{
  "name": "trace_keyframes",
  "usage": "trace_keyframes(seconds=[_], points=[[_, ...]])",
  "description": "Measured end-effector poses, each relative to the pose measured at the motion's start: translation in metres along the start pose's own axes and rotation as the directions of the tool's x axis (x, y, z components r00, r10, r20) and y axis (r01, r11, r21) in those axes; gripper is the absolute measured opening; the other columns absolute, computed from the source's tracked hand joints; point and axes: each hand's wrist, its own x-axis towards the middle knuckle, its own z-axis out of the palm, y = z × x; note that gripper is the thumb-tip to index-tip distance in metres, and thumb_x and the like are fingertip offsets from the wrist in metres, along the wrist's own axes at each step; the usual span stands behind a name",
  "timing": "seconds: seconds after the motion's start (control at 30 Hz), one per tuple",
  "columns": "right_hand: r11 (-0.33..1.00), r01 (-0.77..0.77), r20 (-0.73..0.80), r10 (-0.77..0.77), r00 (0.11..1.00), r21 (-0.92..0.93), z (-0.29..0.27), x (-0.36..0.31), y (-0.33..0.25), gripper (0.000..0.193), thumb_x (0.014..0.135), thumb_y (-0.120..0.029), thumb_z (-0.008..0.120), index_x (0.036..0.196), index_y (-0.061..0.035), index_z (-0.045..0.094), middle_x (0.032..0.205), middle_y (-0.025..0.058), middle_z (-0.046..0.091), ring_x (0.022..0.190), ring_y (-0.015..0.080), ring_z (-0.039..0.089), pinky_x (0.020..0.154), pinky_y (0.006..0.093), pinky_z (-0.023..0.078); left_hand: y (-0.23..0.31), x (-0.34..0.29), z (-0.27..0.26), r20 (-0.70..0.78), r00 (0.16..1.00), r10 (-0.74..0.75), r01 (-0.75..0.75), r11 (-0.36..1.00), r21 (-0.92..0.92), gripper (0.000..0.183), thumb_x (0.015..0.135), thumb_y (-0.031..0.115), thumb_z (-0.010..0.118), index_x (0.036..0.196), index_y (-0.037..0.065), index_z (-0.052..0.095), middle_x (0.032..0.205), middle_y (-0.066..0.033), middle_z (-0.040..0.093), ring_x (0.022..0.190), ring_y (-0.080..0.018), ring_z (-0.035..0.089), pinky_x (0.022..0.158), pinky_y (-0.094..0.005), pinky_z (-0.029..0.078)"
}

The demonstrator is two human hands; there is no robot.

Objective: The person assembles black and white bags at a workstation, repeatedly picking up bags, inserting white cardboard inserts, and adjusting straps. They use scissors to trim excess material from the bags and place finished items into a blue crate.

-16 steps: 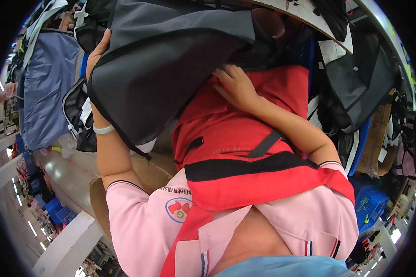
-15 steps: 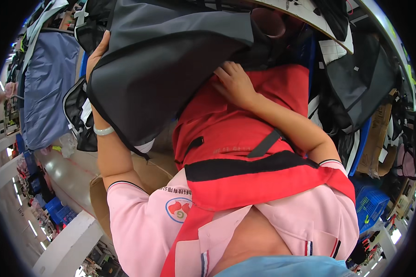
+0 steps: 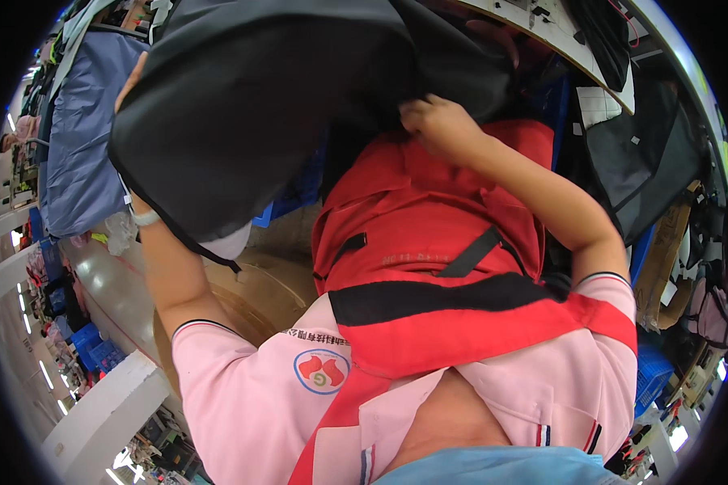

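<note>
A large black fabric panel [image 3: 243, 105] with a dark bound edge spreads across the upper middle, over my lap. My left hand [image 3: 131, 81] grips its left edge; most of that hand is behind the cloth. Closed at the panel's lower right edge, my right hand [image 3: 443, 125] pinches the fabric just above the red apron [image 3: 429, 202] I wear. A pale patch [image 3: 228, 242] shows by the panel's lower corner, where a short black end of binding hangs.
A cardboard box [image 3: 259, 295] stands below the panel. Grey-blue cloth [image 3: 89, 137] hangs at left. To the right are more black panels [image 3: 647, 162], a cardboard piece [image 3: 663, 250] and a blue crate [image 3: 652, 376]. A worktable edge [image 3: 558, 32] crosses the upper right.
The panel has shifted left and spread wider, its grey upper fold turned out of sight. My left hand has gone left with it; my right hand has moved slightly right and closed.
</note>
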Motion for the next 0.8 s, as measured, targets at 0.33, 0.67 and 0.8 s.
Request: trace_keyframes(seconds=[0.33,0.67,0.8], points=[[0.800,-0.174,0.443,-0.124,0.888,0.574,-0.266,-0.083,-0.065,0.019,0.057,0.006,0.055,0.073,-0.0015,0.063,0.089,0.0120,0.068,0.084,0.0239,0.065,0.073,0.0312,0.050,0.046,0.051,-0.136,-0.379,0.910,-0.167,0.410,0.505,0.760,0.014,0.092,0.024,0.065,0.094,0.010,0.064,0.079,0.0049,0.060,0.069,-0.0052,0.057,0.064,-0.0205,0.045],[0.711,-0.571,0.569,0.289,0.770,0.411,-0.201,-0.126,0.008,0.038,0.058,0.005,0.048,0.091,0.0004,0.064,0.092,0.0045,0.064,0.084,0.0120,0.057,0.075,0.0222,0.043,0.028,0.027,-0.008,0.343,0.718,0.605,-0.037,-0.459,0.888,0.029,0.094,0.017,0.059,0.121,0.009,0.065,0.115,-0.0075,0.068,0.104,-0.0188,0.063,0.091,-0.0307,0.047],[0.846,-0.265,0.312,0.124,0.942,0.463,-0.204,-0.116,-0.020,0.063,0.056,0.005,0.047,0.117,-0.0038,0.060,0.122,0.0080,0.057,0.121,0.0240,0.051,0.105,0.0332,0.037,-0.084,-0.014,0.132,0.577,0.796,0.182,-0.365,-0.616,0.698,0.040,0.082,0.018,0.071,0.118,0.003,0.064,0.119,-0.0182,0.061,0.113,-0.0333,0.056,0.098,-0.0402,0.042]])
